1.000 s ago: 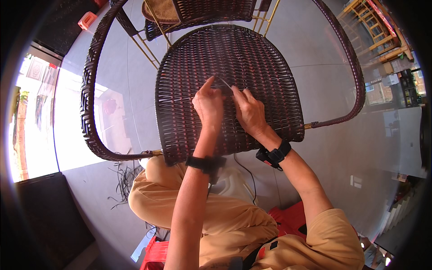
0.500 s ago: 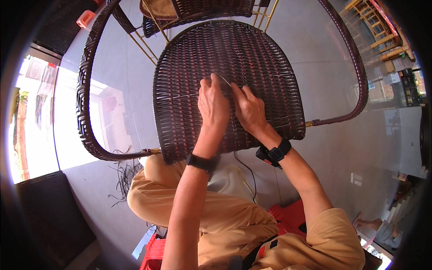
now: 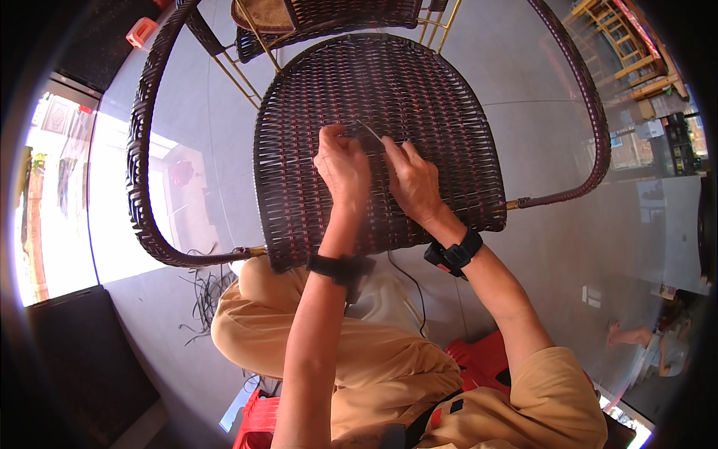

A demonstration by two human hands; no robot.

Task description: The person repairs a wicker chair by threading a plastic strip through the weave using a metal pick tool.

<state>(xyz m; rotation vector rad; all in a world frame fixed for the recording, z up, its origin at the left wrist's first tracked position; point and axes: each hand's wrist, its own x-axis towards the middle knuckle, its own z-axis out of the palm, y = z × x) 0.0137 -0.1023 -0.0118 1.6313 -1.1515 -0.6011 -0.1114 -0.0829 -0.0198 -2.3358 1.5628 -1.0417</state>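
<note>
A dark brown and reddish woven chair seat (image 3: 314, 97) lies before me with both of my hands over its middle. My right hand (image 3: 413, 179) is closed in a pinch on a thin, pale, metallic-looking strip (image 3: 371, 131), which points up and to the left over the weave. Just left of it, my left hand (image 3: 342, 168) has curled fingers and is slightly blurred. What its fingertips hold, if anything, is too small to make out. The strip's far end stands apart from the left fingers.
Curved wrapped armrests (image 3: 138, 157) flank the seat. Another woven chair (image 3: 351, 13) stands just beyond. Loose dark strands (image 3: 209, 292) lie on the floor at left, and a red stool (image 3: 479, 359) is by my leg. A person (image 3: 666, 352) is at far right.
My left hand has moved left, away from the strip's far end, with its fingers more curled. The right hand stays nearly still. The person at far right has shifted.
</note>
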